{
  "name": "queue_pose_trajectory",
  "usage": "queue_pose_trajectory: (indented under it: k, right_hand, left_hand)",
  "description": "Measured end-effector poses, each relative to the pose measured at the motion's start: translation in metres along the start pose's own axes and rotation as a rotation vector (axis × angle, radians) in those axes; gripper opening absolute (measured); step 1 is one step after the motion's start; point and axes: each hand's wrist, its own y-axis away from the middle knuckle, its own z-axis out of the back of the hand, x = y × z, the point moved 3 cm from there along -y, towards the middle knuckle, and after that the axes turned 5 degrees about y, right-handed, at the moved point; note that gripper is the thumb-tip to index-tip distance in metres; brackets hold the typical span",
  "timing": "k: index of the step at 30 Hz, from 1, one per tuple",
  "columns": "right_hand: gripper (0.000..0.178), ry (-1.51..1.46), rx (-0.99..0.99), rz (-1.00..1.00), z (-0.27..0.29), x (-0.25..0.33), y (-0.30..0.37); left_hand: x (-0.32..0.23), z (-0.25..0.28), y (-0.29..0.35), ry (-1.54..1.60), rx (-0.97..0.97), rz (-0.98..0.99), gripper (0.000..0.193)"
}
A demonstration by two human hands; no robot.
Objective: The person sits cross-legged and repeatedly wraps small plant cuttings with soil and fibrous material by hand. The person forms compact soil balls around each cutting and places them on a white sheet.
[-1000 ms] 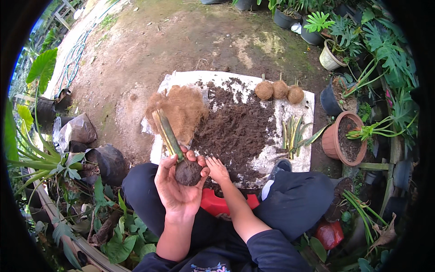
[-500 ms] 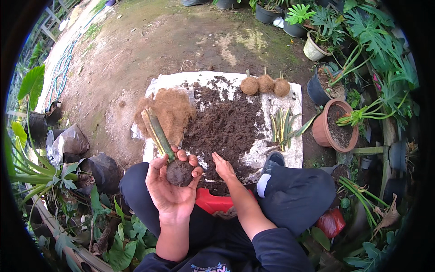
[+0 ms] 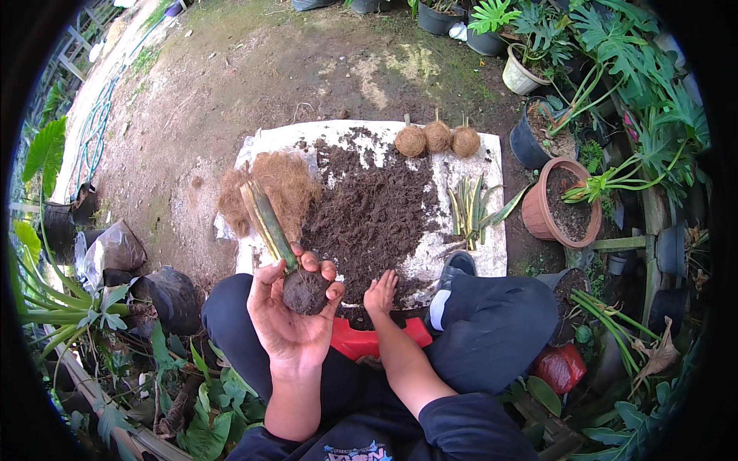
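My left hand [image 3: 288, 330] is closed around a dark ball of soil [image 3: 305, 292], held up above my left leg. From that ball a thick green leaf cutting with yellow edges [image 3: 269, 223] rises, tilted to the upper left. My right hand [image 3: 380, 293] lies palm down at the near edge of the loose dark soil [image 3: 373, 203], its fingers stretched out and nothing seen in it. Soil is heaped over a white sheet [image 3: 492, 257]. A tangle of brown fibre [image 3: 284, 188] sits left of the soil, behind the leaf.
Three fibre-wrapped balls with short stems [image 3: 438, 137] stand on the sheet's far right corner. Several cut leaves [image 3: 470, 207] lie at its right. Potted plants, including a terracotta-coloured pot [image 3: 561, 203], line the right side. A red plastic object [image 3: 354, 338] is between my legs.
My right hand has shifted slightly toward me over the soil, and its fingers now point more to the far side. The left hand still holds the soil ball and leaf cutting.
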Motion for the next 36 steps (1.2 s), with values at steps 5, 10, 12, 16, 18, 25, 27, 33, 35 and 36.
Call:
queue_pose_trajectory:
  k: [5,10,12,16,18,25,27,33,35,36]
  right_hand:
    - [0.061,-0.148,0.044,-0.034,-0.014,0.024,0.012]
    - [0.061,-0.163,0.137,0.029,-0.006,0.046,0.031]
    - [0.061,-0.175,0.150,0.107,0.004,0.050,0.034]
    - [0.033,-0.208,0.352,0.109,0.018,0.058,0.024]
    - [0.025,-0.071,0.311,0.249,0.024,0.064,0.013]
    - [0.046,0.045,0.076,0.626,0.017,0.069,-0.022]
    - [0.056,0.111,0.150,0.646,0.006,0.067,-0.012]
    - [0.067,0.182,0.388,0.779,0.013,0.056,0.015]
    - [0.068,0.272,0.381,0.774,0.015,0.067,0.015]
    - [0.067,0.304,0.357,0.807,0.014,0.078,0.015]
  left_hand:
    - [0.008,-0.004,-0.002,-0.011,-0.035,-0.010,0.022]
    - [0.013,-0.003,-0.006,-0.043,-0.056,0.007,0.022]
    - [0.014,-0.002,-0.006,-0.052,-0.063,0.002,0.022]
    - [0.014,-0.001,-0.007,-0.025,-0.034,0.011,0.022]
    - [0.013,0.000,-0.008,-0.040,-0.023,-0.008,0.022]
    - [0.010,0.001,-0.007,-0.032,-0.064,-0.014,0.022]
    - [0.009,0.002,-0.007,-0.042,-0.075,-0.021,0.022]
    - [0.010,0.002,-0.007,-0.052,-0.063,-0.010,0.022]
    - [0.009,0.002,-0.005,-0.051,-0.065,-0.014,0.022]
    - [0.008,0.002,-0.005,-0.050,-0.068,-0.018,0.022]
